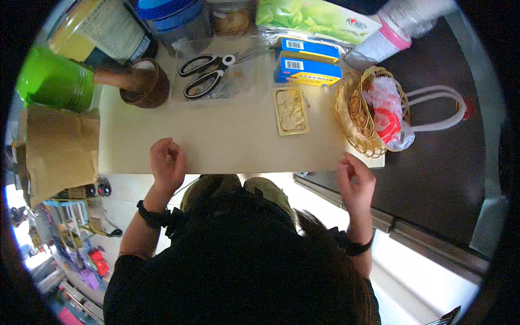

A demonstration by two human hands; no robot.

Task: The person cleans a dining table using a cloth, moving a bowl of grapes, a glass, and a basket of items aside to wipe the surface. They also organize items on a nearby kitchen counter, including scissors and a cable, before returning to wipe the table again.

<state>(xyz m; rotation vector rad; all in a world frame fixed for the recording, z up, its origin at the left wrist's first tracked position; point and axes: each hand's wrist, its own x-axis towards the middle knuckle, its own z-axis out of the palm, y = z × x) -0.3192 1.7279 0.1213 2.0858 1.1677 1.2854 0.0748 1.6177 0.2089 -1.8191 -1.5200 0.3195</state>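
My left hand (167, 164) is at the front edge of the pale tabletop (239, 138), fingers curled loosely with nothing visible in them. Near the front right corner is my right hand (355, 180), its thumb and fingers bent towards each other around a gap, with no object seen in it. Between and beyond the hands lies a gold foil blister pack (291, 111). Two blue and yellow boxes (308, 71) sit behind it. Scissors with black and white handles (207, 75) rest on a clear plastic container (243, 87). A wicker basket (357, 115) holding a red and white plastic bag (384, 109) is beyond my right hand.
A wooden mortar with a pestle (146, 87), a green container (57, 81) and a large labelled jar (105, 32) stand at the left. A cardboard piece (61, 150) adjoins the left edge. Behind are a blue-lidded container (174, 20), a green box (317, 18) and a pink-rimmed container (380, 44).
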